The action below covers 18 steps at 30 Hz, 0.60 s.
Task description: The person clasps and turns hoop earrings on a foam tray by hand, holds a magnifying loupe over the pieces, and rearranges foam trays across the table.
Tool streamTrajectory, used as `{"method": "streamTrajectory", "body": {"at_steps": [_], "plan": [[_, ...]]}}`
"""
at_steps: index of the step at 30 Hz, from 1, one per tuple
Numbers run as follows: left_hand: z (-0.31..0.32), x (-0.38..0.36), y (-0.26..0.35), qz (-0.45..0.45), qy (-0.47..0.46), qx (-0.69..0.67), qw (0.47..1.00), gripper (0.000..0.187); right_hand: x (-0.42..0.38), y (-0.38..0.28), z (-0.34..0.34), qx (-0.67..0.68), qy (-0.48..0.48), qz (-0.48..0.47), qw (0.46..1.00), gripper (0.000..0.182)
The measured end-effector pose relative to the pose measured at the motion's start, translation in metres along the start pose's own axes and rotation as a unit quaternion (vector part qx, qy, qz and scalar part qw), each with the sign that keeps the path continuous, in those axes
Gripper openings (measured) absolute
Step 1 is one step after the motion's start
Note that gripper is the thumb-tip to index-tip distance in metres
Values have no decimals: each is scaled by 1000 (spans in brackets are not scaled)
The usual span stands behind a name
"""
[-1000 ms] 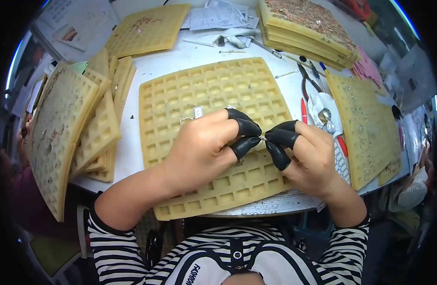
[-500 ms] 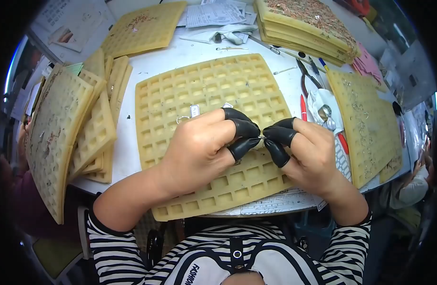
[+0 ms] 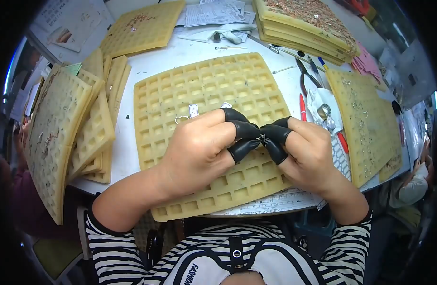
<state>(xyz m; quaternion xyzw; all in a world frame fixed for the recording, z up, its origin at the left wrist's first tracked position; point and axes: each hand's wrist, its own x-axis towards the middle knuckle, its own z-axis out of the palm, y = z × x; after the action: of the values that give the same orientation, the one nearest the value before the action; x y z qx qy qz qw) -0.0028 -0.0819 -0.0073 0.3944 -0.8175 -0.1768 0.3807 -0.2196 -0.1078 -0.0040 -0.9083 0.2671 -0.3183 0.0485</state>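
Black finger cots cover the fingertips of my left hand [image 3: 201, 142] and my right hand [image 3: 301, 145]. Both hands are closed in a pinch, tip to tip, on a tiny silvery metal piece [image 3: 262, 138]. Its kind is too small to make out, and the fingers hide most of it. Beneath the hands lies a yellow foam tray [image 3: 180, 92] with a grid of square pockets. Just past my left knuckles, a small white tag [image 3: 193, 110] and a thin silvery ring [image 3: 181, 118] rest on the tray. A second white tag [image 3: 226, 105] sits near my left fingertips.
Stacked yellow trays stand at the left [image 3: 61, 137] and back right [image 3: 304, 28]. On the right, another tray [image 3: 361, 123] carries silvery pieces. Pliers [image 3: 306, 76], a red pen [image 3: 303, 107] and a white cloth [image 3: 218, 35] lie on the table. Other people are partly visible at both sides.
My right hand has shifted slightly left and its fingers have turned a little against the left fingertips. More of the silvery piece shows between them. My left hand is nearly still.
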Motion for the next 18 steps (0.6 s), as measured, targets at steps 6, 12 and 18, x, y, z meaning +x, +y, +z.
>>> {"method": "streamTrajectory", "body": {"at_steps": [6, 12, 18], "plan": [[4, 1, -3, 49, 38, -10, 998, 24, 0, 1, 2, -1, 8, -4, 1000, 21], [-1, 3, 5, -12, 14, -41, 999, 22, 0, -1, -3, 24, 60, -34, 997, 19], [1, 6, 9, -35, 50, -9, 998, 23, -8, 1, -19, -36, 121, -29, 992, 20]]}}
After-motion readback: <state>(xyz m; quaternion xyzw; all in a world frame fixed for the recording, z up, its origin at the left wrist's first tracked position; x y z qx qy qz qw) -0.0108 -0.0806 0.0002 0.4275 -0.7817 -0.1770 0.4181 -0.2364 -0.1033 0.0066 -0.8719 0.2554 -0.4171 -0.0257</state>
